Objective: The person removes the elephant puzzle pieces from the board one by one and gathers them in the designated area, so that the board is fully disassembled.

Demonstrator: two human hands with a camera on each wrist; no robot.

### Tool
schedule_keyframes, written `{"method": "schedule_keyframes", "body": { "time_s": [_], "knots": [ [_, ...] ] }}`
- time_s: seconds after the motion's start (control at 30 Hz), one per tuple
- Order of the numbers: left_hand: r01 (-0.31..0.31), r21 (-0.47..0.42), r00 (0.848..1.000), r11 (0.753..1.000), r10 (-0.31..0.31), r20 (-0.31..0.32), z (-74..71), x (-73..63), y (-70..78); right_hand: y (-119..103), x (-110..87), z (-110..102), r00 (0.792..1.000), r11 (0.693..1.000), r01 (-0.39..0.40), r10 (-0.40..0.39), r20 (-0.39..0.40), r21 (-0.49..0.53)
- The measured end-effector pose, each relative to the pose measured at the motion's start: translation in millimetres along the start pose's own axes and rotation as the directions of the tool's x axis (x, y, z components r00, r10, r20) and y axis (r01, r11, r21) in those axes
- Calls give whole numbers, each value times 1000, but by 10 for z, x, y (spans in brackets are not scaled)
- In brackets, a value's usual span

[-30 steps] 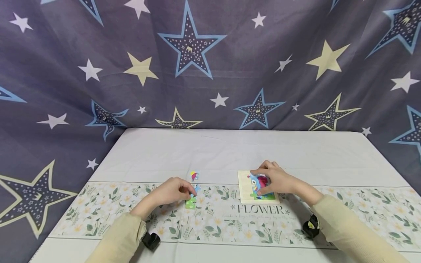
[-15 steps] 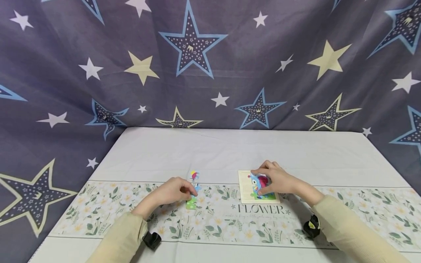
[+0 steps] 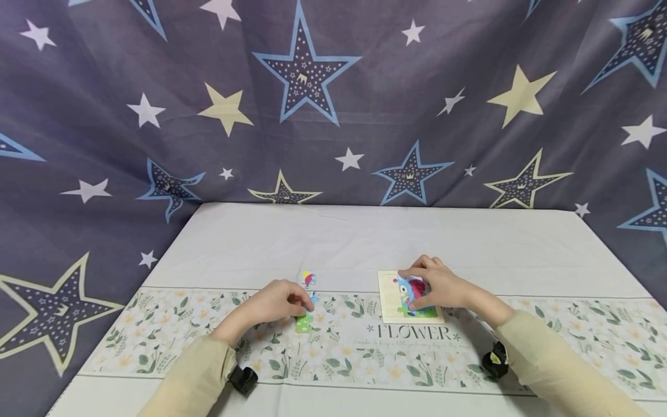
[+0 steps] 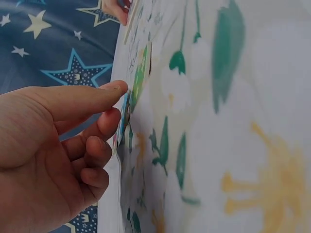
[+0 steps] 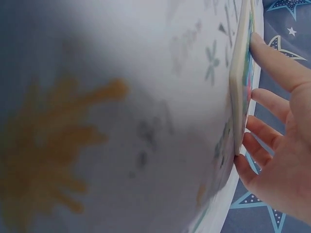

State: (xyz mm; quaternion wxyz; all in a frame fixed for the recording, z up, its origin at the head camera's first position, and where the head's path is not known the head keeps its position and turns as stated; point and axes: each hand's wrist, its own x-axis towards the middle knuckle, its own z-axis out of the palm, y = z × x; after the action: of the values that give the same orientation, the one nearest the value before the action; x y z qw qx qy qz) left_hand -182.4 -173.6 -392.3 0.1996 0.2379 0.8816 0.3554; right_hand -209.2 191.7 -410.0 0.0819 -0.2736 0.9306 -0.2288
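Note:
My left hand [image 3: 278,302] is bent over small puzzle pieces on the tablecloth. Its thumb and forefinger tips come close together at a blue puzzle piece [image 3: 314,296]; whether they pinch it is hidden. Right by the thumb lies a green puzzle piece [image 3: 303,324]. Beyond the hand is a puzzle piece with yellow and red [image 3: 309,279]. My right hand [image 3: 440,284] rests spread on a wooden puzzle board [image 3: 387,298] with a blue and red picture. In the right wrist view, thumb and fingertips touch the board [image 5: 236,92] along its face and edge.
A white tablecloth [image 3: 344,237] with a floral band and the word FLOWER covers the table. Behind it hangs a dark curtain [image 3: 359,133] with stars. A black wrist device [image 3: 243,380] is on the left sleeve, another wrist device [image 3: 495,360] on the right.
The left thumb and fingers have shifted slightly at the pieces, showing the green piece's top edge differently. The right hand and board stay in place.

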Motion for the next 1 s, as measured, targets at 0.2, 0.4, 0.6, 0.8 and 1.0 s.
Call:
{"method": "schedule_keyframes", "body": {
  "time_s": [0.2,0.4,0.6,0.8,1.0],
  "knots": [
    [-38,10,999,999,38,9,12,78,36,7,-8,9,1000,1000,-2,2,-6,-6],
    [-51,18,999,999,51,8,43,182,67,7,-12,21,1000,1000,-14,14,-3,-8],
    [-64,30,998,998,64,-8,87,315,119,20,-6,19,1000,1000,-21,21,1,-3],
    [-82,23,996,996,83,-15,137,411,177,27,-7,7,1000,1000,-17,17,11,1],
    [-82,10,996,997,83,-16,178,457,255,38,-11,-24,999,999,-26,25,35,30]
  ]
}}
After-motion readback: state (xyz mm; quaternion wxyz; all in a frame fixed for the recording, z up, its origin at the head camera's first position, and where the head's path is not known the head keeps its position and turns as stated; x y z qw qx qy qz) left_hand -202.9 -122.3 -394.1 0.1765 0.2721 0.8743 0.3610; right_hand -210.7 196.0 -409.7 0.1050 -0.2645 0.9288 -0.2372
